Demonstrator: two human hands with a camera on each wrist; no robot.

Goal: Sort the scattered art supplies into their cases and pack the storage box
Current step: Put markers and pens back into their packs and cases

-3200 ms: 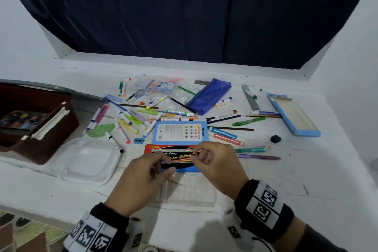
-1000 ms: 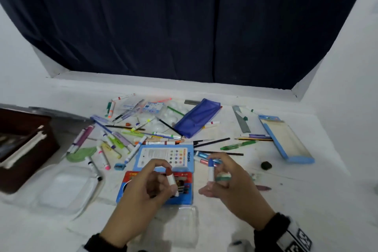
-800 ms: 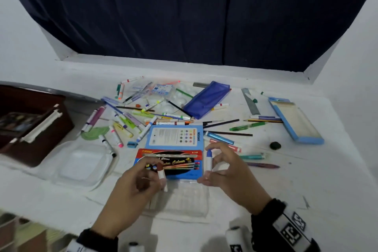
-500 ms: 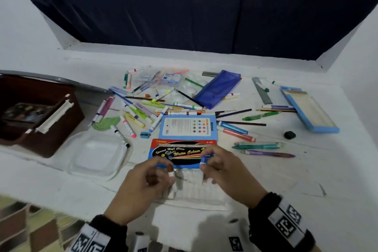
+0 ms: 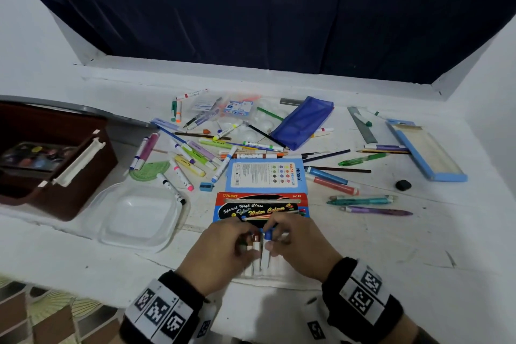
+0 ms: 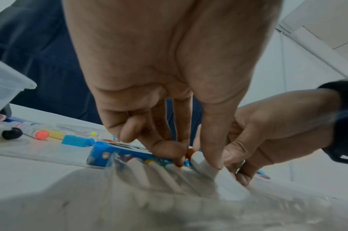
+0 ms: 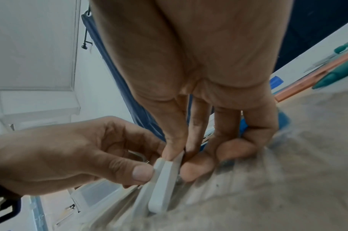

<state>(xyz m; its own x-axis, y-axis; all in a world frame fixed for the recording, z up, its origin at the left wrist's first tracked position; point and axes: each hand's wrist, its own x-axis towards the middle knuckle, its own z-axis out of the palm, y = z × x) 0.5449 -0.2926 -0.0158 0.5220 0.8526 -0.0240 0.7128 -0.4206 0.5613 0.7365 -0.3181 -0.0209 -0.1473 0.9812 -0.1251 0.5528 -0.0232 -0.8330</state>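
Observation:
My left hand (image 5: pixel 247 243) pinches a small white paint tube with a red cap (image 5: pixel 255 240). My right hand (image 5: pixel 270 241) pinches a white tube with a blue cap (image 5: pixel 268 235). Both tubes lie side by side, low over a clear ribbed tray (image 5: pixel 261 269) near the table's front edge. In the left wrist view the thumb presses a white tube (image 6: pixel 205 164) beside several tubes lying in the tray's grooves (image 6: pixel 149 171). The right wrist view shows two white tubes (image 7: pixel 161 182) touching between both hands. The red and blue water colour box (image 5: pixel 262 205) lies just behind the hands.
A brown storage box (image 5: pixel 83 173) holding a paint palette stands at the left, a clear plastic lid (image 5: pixel 136 215) beside it. Markers (image 5: pixel 190 159), pens and pencils lie scattered behind, with a colour pencil box (image 5: pixel 265 174), blue pouch (image 5: pixel 303 121), blue case (image 5: pixel 427 151) and black eraser (image 5: pixel 403 184).
Both hands held their tubes upright above the water colour box, then came down and toward me onto the clear tray. The two tubes now lie flat, side by side.

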